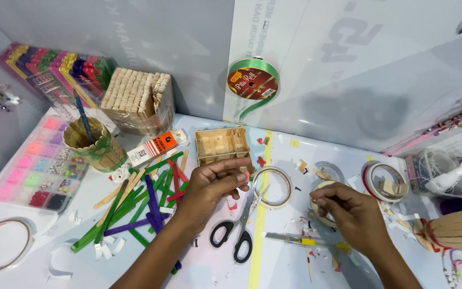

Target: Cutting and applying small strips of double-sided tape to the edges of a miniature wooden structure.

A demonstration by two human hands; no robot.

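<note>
I am looking down on a pale desk (274, 267) set against grey and white wall panels, littered with craft scraps. My left hand (212, 184) hovers above the desk in the middle, fingers curled together with the tips pressed against the thumb; whether it pinches anything I cannot tell. Just behind it sits a small open box of wooden sticks (222, 145), its long axis running left to right. My right hand (348, 211) is to the right, fingertips pinched on the edge of a roll of tape (322, 206) that lies flat under it. Between the hands lie black-handled scissors (240, 227), blades pointing away from me and slightly right, handles toward me, beside a clear tape ring (274, 186). A craft knife (290, 238) lies near the right hand, its long axis left to right. To the left, coloured sticks (145, 206) are scattered, mostly slanting from lower left to upper right, near a stick-built cup (93, 144) and a glue tube (153, 147)
</note>
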